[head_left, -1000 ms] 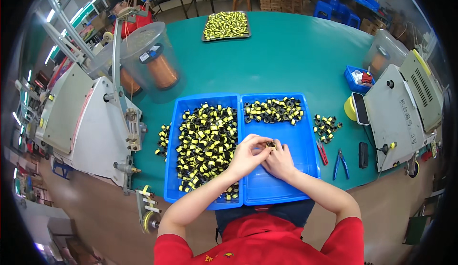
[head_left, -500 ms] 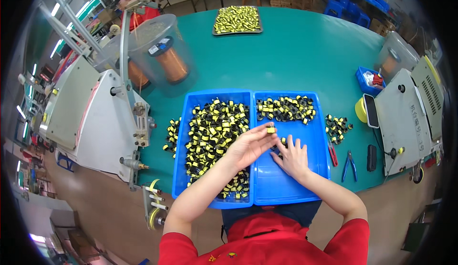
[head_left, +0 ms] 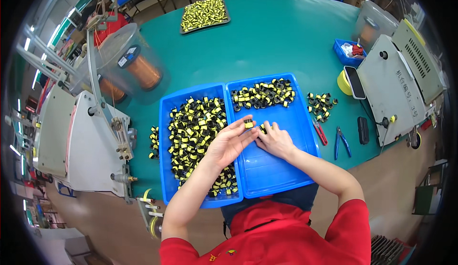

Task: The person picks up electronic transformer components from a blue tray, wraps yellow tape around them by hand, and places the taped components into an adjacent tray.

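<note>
My left hand [head_left: 231,143] hangs over the divide between two blue trays, palm up. Its thumb and fingertips pinch a small coil [head_left: 248,124] with a black bobbin and yellow tape. Close beside it, over the right tray, my right hand [head_left: 277,142] has its fingers drawn together around another yellow-and-black coil [head_left: 262,129], partly hidden by them. The left tray [head_left: 166,169] is heaped with such coils [head_left: 195,141]. In the right tray [head_left: 276,172], a cluster of coils [head_left: 265,93] lies along the far end.
Right of the trays are loose coils [head_left: 322,105], red-handled pliers [head_left: 320,134], blue-handled cutters [head_left: 341,143] and a phone [head_left: 354,83]. Machines stand at left [head_left: 95,145] and right [head_left: 393,91]. A copper wire spool [head_left: 143,69] and a metal tray [head_left: 230,18] of yellow parts sit farther back.
The view has swung, moving the scene leftward. My right hand's spread fingers have come together around a coil, nearer my left hand. My left hand still pinches its coil.
</note>
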Available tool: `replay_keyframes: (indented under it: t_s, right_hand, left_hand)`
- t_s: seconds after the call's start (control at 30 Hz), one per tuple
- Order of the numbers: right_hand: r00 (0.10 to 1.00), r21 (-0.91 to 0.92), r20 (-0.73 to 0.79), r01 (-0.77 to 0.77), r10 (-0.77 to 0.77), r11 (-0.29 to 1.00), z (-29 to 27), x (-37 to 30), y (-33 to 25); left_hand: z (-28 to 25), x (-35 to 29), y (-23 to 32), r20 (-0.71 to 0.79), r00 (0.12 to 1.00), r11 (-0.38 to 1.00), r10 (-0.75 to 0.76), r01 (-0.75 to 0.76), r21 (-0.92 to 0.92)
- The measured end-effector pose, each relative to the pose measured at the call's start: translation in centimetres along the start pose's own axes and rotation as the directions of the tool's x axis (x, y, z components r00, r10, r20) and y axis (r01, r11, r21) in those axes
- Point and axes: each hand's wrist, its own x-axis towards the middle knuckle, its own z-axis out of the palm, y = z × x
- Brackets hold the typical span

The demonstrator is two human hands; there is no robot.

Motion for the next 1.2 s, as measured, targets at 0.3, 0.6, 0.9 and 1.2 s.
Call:
replay_keyframes:
  t_s: [0.3, 0.6, 0.9, 1.2]
  right_hand:
    - [0.732, 0.691, 0.487, -0.656, 0.476, 0.302, -4.7, 3.5, 1.2]
    - [0.753, 0.368, 0.617, -0.534, -0.229, -0.761, -8.1, 6.2, 1.6]
    - [0.692, 0.396, 0.685, -0.616, -0.228, -0.681, -7.0, 5.0, 1.0]
    - [0.663, 0.484, 0.719, -0.692, -0.207, -0.535, -6.7, 4.6, 0.9]
  left_hand:
    - [0.9, 0.0, -0.6, 0.010, 0.965, 0.854, 0.263, -0.237, 0.464]
    - [-0.3, 0.0, -0.4, 0.003, 0.893, 0.687, 0.450, -0.348, 0.637]
    - [-0.8, 0.3, 0.0, -0.013, 0.930, 0.515, 0.367, -0.192, 0.835]
    - [-0.3, 0.0, 2.0, -0.035, 0.998, 0.989, 0.052, -0.046, 0.137]
